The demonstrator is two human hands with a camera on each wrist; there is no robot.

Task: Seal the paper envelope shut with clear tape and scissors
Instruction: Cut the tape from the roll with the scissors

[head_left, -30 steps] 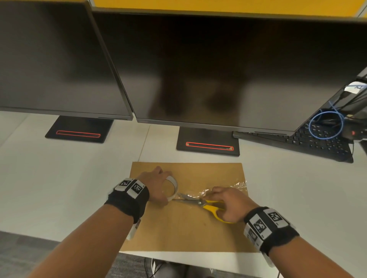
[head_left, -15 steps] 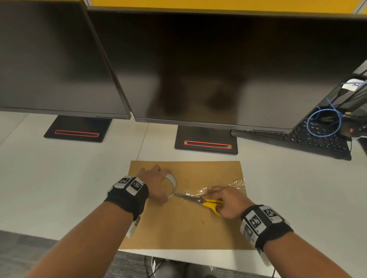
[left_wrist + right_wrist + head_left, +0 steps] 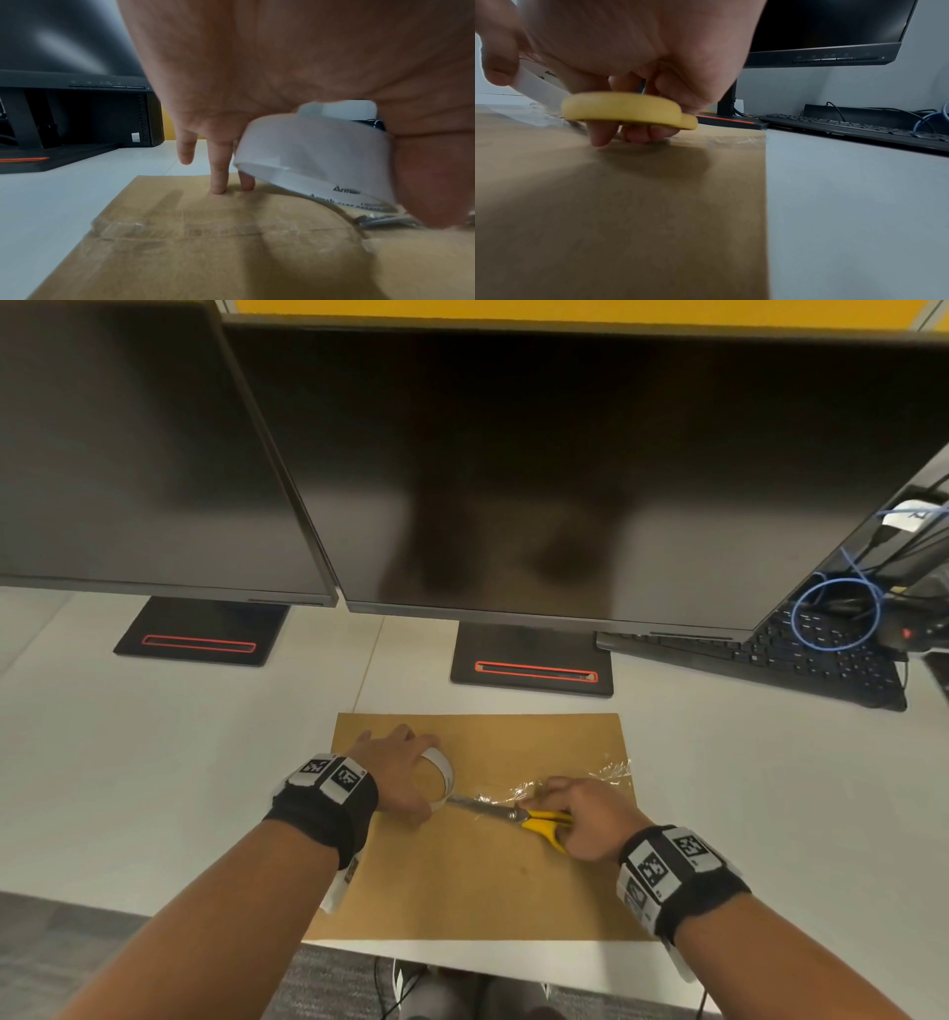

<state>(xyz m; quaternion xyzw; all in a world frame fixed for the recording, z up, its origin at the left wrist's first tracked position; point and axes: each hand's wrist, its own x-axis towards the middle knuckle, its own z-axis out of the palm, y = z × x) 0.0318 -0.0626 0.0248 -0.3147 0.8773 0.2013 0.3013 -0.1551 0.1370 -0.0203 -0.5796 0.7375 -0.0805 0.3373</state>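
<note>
A brown paper envelope (image 3: 477,880) lies flat on the white desk (image 3: 154,788), reaching its front edge. My left hand (image 3: 395,767) grips a roll of clear tape (image 3: 439,775) tilted on edge over the envelope's left part; two fingertips (image 3: 218,188) press on the paper. My right hand (image 3: 580,814) holds yellow-handled scissors (image 3: 539,821) with fingers through the loops (image 3: 628,110). The closed blades (image 3: 477,806) point left at the roll's lower edge. A crinkled strip of clear tape (image 3: 590,775) runs from the roll across the envelope to its right edge.
Two dark monitors (image 3: 565,469) on black stands (image 3: 531,662) stand just behind the envelope. A black keyboard (image 3: 801,654) with a coiled blue cable (image 3: 834,616) lies at the back right. Bare desk lies on both sides of the envelope.
The scissors' blades have closed and slid a little left toward the roll. The left hand and the roll have stayed in place.
</note>
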